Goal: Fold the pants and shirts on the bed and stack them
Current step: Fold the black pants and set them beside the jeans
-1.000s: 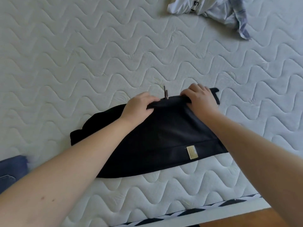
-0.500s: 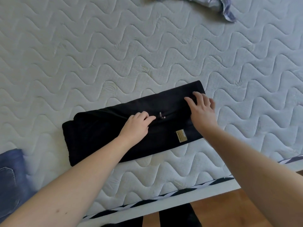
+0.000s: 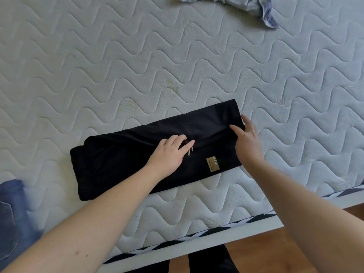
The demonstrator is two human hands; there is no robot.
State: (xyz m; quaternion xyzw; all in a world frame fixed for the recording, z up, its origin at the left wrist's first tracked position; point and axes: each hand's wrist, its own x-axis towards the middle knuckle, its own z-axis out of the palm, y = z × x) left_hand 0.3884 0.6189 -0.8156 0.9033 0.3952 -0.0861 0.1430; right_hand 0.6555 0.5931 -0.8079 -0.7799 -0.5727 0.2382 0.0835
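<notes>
While the blue jeans [image 3: 10, 217] lie at the lower left edge of the frame, half out of view, the black pants [image 3: 126, 160] sit in the middle of the mattress [image 3: 98, 66] as a long band folded lengthwise, running from lower left up to the right. On the band's middle rests the left hand [image 3: 167, 154], fingers loosely bent over the drawstring tips [image 3: 190, 151], pressing rather than gripping as far as I can tell. A tan label [image 3: 213, 164] shows just right of it. At the right end, the right hand [image 3: 246, 140] lies with fingers straight and spread on the cloth, apparently smoothing the edge. At the upper right of the frame a crumpled pale shirt [image 3: 254, 6] lies unfolded. I judge the pants to be mid-fold: next, one end probably has to be taken and brought across to the other, edges kept aligned and the drawstring tucked in, before stacking.
</notes>
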